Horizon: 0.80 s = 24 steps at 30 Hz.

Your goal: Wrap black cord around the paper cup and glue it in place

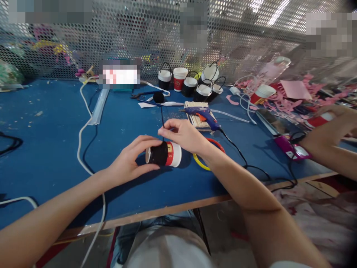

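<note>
A paper cup [173,154] lies on its side on the blue table, its white and red part showing and black yarn [158,154] wrapped round the rest. My left hand [134,158] grips the cup's wrapped part, fingers over the top and thumb along the near side. Above the cup, my right hand [181,134] pinches the strand of black yarn [162,119] between thumb and fingertips. That strand runs from the cup up to a small black yarn ball [158,97] farther back.
A glue gun [202,113] lies on a bundle of pale sticks [195,124], beside a red and yellow ring [200,162]. Several black-wrapped cups with handles [190,87] stand near the mesh wall. White cable [80,145] crosses at left. Another person's arm [331,137] is at right.
</note>
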{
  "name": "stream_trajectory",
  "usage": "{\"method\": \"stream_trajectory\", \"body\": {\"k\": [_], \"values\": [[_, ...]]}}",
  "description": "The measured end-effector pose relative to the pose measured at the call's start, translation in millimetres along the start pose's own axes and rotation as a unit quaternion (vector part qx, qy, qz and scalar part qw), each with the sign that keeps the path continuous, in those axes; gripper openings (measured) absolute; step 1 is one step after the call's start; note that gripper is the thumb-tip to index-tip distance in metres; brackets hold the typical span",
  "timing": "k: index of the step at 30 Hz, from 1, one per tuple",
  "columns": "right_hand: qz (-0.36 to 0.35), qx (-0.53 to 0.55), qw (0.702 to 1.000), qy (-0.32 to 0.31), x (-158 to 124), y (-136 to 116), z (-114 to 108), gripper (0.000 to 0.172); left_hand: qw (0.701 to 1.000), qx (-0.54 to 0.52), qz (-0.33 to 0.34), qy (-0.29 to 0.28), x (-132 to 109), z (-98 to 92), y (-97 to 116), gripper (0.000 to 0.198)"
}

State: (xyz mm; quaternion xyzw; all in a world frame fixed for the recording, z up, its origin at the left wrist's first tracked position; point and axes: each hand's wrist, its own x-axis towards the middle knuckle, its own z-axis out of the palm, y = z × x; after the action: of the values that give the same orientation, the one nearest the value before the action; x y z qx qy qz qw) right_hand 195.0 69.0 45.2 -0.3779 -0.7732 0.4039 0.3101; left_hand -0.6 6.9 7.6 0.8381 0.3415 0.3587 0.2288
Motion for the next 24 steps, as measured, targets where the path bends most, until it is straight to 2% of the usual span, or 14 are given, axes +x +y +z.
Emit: {"method": "stream_trajectory", "body": {"k": [4, 10, 19, 24], "values": [[-0.002, 0.003, 0.999, 0.045, -3, 5, -6, 0.029, 0.99, -0.098, -0.103, -0.003, 0, 2.0, 0, 0.056], [-0.013, -0.039, 0.996, 0.081, -3, 7, -11, 0.029, 0.978, -0.139, -0.151, -0.019, 0, 3.5, -2, 0.05], [-0.003, -0.027, 0.998, 0.051, -3, 10, -4, 0.033, 0.996, -0.071, -0.058, -0.019, 0, 1.8, 5, 0.05], [0.021, -0.02, 0.999, 0.018, -4, 10, -1, 0.035, 1.0, 0.018, 0.014, -0.003, 0, -0.9, 7, 0.049]]}}
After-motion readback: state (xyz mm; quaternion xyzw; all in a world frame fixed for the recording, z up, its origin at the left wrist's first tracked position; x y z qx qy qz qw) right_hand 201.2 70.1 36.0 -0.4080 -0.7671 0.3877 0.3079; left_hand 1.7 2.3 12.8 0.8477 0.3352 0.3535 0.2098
